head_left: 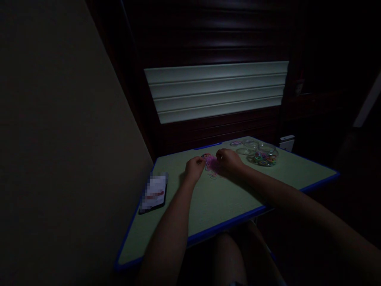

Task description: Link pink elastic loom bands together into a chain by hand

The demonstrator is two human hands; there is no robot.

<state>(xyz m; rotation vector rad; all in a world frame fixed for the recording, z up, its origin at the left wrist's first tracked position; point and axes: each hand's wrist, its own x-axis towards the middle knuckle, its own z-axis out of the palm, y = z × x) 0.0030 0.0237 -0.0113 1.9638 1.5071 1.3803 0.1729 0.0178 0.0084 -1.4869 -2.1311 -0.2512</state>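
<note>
Pink pile [212,163] (bands, perhaps), blue-edged table [220,202], dim room [74,139]

And there it was in front of you, the pink-purple pile [212,163], lying low and loose on the pale tabletop [208,206], over toward the far side! Darker mixed-colour bits [205,155] showed at its far-left end, and you had a few thin loops [212,175] flat by its near edge, finer detail lost in the dimness.

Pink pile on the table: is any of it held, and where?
Can't tell: the left hand and right hand flank the pink pile, but it's too dark.
</note>
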